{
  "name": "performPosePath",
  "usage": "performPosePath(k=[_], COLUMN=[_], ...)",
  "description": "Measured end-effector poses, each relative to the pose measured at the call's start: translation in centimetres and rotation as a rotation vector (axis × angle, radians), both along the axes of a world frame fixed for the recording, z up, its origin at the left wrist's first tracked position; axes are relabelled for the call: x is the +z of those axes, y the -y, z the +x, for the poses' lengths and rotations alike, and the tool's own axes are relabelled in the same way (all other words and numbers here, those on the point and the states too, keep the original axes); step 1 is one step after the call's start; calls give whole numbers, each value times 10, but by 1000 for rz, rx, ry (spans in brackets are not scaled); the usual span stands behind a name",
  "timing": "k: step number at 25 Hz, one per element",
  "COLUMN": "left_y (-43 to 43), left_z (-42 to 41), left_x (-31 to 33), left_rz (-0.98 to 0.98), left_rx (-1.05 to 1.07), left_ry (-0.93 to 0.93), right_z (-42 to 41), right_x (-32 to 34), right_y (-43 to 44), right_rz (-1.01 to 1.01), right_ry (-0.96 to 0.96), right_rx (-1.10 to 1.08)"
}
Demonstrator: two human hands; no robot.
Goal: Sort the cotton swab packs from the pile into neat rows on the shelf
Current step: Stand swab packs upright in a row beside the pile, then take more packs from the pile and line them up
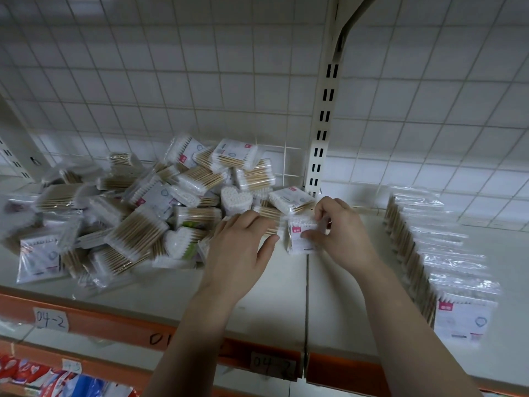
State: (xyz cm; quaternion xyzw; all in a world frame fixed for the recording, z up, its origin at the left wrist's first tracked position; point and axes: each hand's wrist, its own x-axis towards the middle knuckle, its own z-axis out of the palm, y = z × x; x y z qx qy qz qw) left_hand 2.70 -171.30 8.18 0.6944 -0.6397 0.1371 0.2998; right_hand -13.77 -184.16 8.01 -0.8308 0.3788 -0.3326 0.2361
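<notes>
A loose pile of cotton swab packs (137, 213) covers the left and middle of the white shelf (286, 305). On the right, a neat row of upright packs (435, 253) runs from back to front. My right hand (340, 230) pinches one upright pack with a pink label (300, 236) near the shelf's middle seam. My left hand (243, 247) lies palm down at the pile's right edge, its fingers resting on a pack of wooden-stick swabs (270, 214); whether it grips the pack I cannot tell.
A slotted upright post (323, 124) rises behind my hands, in front of the white wire-grid back panel (171, 81). The orange shelf edge (114, 325) carries handwritten paper labels. Coloured packets (43, 376) sit on a lower shelf at bottom left.
</notes>
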Motion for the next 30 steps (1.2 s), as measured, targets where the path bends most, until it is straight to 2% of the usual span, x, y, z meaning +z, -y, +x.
performPosePath(k=[7, 18, 24, 30], left_y=[36, 107, 118, 120], left_z=[7, 2, 10, 11], left_x=[21, 45, 36, 36], left_rz=[45, 305, 465, 537], left_rx=[-100, -220, -340, -336], left_ry=[30, 45, -13, -38], right_z=[-16, -43, -43, -41], right_x=[4, 4, 3, 3], right_y=[-8, -20, -22, -24], right_rz=[-3, -24, -39, -29], right_ry=[-9, 13, -13, -30], right_rx=[-19, -131, -163, -168])
